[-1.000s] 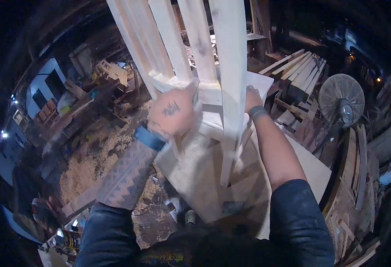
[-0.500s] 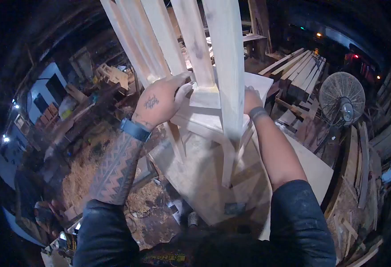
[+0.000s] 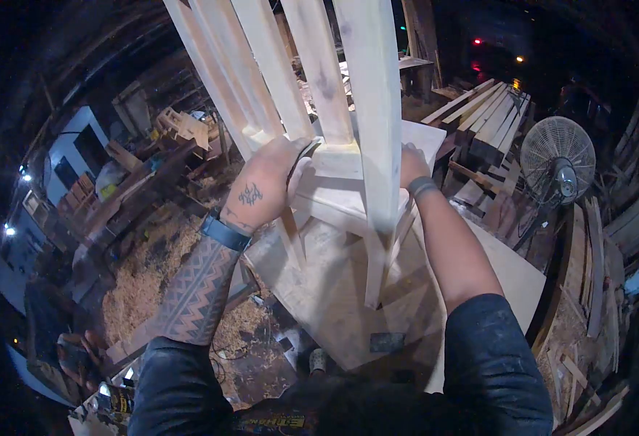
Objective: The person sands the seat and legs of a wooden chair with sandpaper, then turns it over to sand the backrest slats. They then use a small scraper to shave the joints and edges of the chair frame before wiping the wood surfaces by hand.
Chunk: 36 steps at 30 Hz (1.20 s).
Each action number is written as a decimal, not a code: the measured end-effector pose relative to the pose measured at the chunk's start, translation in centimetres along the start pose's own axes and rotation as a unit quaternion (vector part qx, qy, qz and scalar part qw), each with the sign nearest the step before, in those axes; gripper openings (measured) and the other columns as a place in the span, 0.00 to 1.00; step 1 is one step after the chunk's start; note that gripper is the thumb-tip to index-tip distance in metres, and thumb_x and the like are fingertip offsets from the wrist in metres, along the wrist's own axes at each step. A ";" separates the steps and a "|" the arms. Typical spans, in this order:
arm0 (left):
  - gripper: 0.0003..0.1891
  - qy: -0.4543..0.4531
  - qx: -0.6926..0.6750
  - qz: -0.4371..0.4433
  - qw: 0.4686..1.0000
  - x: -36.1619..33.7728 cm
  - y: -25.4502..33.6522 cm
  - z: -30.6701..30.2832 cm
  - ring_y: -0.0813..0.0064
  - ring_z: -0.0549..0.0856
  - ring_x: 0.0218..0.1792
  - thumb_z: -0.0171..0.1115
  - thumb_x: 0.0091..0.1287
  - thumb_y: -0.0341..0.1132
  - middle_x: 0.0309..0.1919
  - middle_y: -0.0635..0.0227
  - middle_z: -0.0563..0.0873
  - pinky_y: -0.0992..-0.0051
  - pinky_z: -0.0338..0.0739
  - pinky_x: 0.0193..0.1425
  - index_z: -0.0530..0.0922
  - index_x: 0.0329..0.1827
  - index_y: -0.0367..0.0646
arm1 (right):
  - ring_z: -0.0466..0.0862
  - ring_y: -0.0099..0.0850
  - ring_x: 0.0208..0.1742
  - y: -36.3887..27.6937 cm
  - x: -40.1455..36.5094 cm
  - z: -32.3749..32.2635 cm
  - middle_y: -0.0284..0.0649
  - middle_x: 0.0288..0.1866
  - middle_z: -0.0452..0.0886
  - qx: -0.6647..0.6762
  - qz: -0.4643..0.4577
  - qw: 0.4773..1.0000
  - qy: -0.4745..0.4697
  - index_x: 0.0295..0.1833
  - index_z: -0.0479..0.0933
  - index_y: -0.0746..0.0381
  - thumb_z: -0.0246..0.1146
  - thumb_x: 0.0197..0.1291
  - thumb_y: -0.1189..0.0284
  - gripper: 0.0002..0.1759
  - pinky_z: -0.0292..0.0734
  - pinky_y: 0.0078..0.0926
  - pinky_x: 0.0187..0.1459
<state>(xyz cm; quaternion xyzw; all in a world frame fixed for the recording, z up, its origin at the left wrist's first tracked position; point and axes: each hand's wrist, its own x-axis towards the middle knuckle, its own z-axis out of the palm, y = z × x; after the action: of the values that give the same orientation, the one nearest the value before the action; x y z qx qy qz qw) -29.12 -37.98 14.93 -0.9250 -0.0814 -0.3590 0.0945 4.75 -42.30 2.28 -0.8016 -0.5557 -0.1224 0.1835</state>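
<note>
Wooden chair (image 3: 382, 138), pale bare timber, stands in front of the person on a broad flat board (image 3: 319, 305). Its slatted back is nearest the person and runs up past the top of the view; the seat (image 3: 424, 136) shows beyond the back, part of it hidden by the near post.

Left hand (image 3: 257, 185), tattooed, a watch (image 3: 225, 234) with a blue band on the wrist, is at the lower crossrail (image 3: 337, 160) of the chair back. Fingers bent inward, a thin dark-edged sheet (image 3: 305, 150) pinched between them and the thumb; fingertips partly out of sight, sheet material unclear.

Right hand (image 3: 412, 166), dark band round the wrist, is at the far side of the near post, beside the seat. Fingers mostly hidden by post and hand; whether they clasp the timber or only lie against it cannot be told.

On the board, nearer the person than the chair legs, lies a small dark rectangular piece (image 3: 387, 342). A shoe (image 3: 318, 360) shows just off the board's near edge. Wood shavings (image 3: 145, 291) cover the floor on the left.

To the right, a caged fan (image 3: 557, 160) on a stand; beyond the chair on that side, a stack of planks (image 3: 490, 116). More long timber (image 3: 594, 269) leans and lies along the right edge, among loose offcuts
</note>
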 end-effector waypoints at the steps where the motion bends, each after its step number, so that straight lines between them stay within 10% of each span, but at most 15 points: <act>1: 0.19 0.005 -0.008 0.005 1.000 -0.1 0.2 0.0 0.44 0.84 0.50 0.61 0.77 0.35 0.48 0.49 0.84 0.54 0.80 0.58 0.78 0.68 0.38 | 0.78 0.49 0.68 -0.1 -0.1 -0.2 0.42 0.65 0.83 -0.002 0.002 1.000 -0.005 0.65 0.82 0.53 0.60 0.66 0.57 0.24 0.73 0.59 0.68; 13: 0.19 0.012 0.021 0.003 1.000 0.5 -0.9 1.0 0.46 0.84 0.49 0.61 0.72 0.27 0.45 0.49 0.82 0.55 0.80 0.56 0.80 0.66 0.43 | 0.79 0.50 0.69 -0.1 -0.2 -0.6 0.43 0.64 0.83 -0.014 0.002 1.000 -0.009 0.63 0.83 0.55 0.58 0.68 0.58 0.23 0.73 0.60 0.68; 26: 0.37 -0.215 0.003 -0.168 0.962 3.8 1.8 -0.1 0.41 0.89 0.52 0.65 0.73 0.57 0.47 0.41 0.90 0.50 0.83 0.57 0.72 0.77 0.41 | 0.81 0.50 0.64 -0.3 -0.5 -0.7 0.43 0.62 0.84 -0.016 -0.019 1.000 -0.002 0.60 0.83 0.57 0.62 0.65 0.57 0.24 0.75 0.57 0.64; 36: 0.38 -0.216 0.005 -0.114 0.970 3.1 0.5 0.9 0.41 0.89 0.50 0.72 0.65 0.51 0.44 0.41 0.89 0.50 0.83 0.57 0.72 0.71 0.34 | 0.82 0.51 0.60 1.0 -0.1 0.9 0.46 0.58 0.85 0.010 -0.053 0.997 0.057 0.60 0.85 0.58 0.65 0.62 0.54 0.26 0.77 0.55 0.61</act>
<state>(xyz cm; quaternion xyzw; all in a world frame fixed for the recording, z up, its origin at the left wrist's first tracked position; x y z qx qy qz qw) -26.20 -38.05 16.33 -0.9648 -0.2066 -0.1585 0.0375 5.65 -42.35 1.29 -0.7610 -0.5869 -0.1721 0.2163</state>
